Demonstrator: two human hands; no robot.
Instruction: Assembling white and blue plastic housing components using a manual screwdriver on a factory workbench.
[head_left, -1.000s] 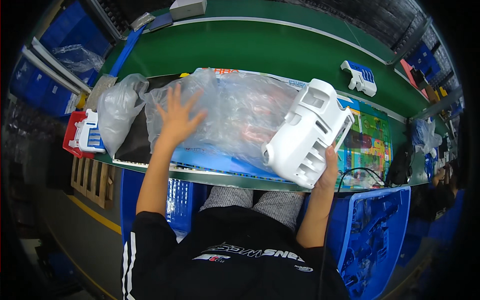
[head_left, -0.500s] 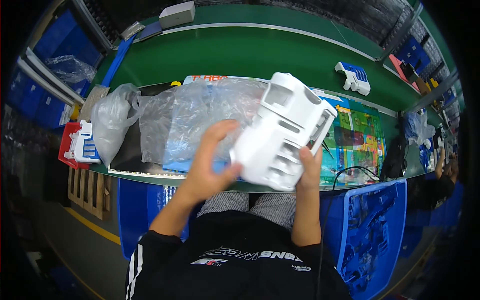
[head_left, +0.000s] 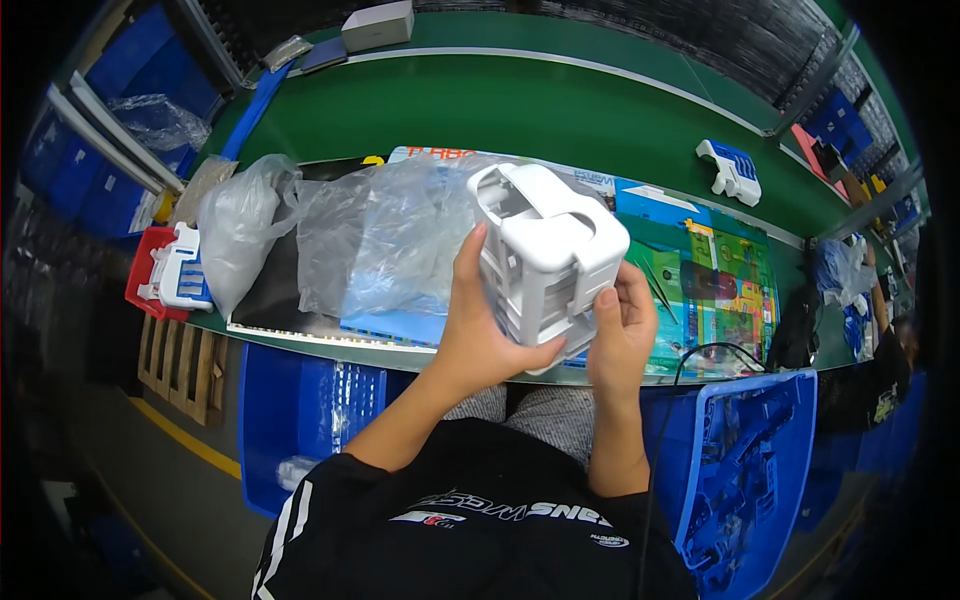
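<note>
A white moulded plastic housing with cut-out openings is held up over the near edge of the bench. My left hand grips its left side and lower edge, thumb pressed along the bottom. On the right side, my right hand holds it with curled fingers. The housing is tilted, with an end and an open slotted side showing. Behind and left of it lies a clear plastic bag. A pair of tweezers rests on the colourful printed sheet to the right.
A stuffed plastic bag and a red bin with white-and-blue parts are at the left. Another white-and-blue part sits at the back right. Below, a blue crate holds blue parts; another blue crate stands left. A black cable crosses the bench edge.
The white housing has been turned from its broad face to an end and open side. My left hand has moved right, closing round its lower left; my right hand still holds it.
</note>
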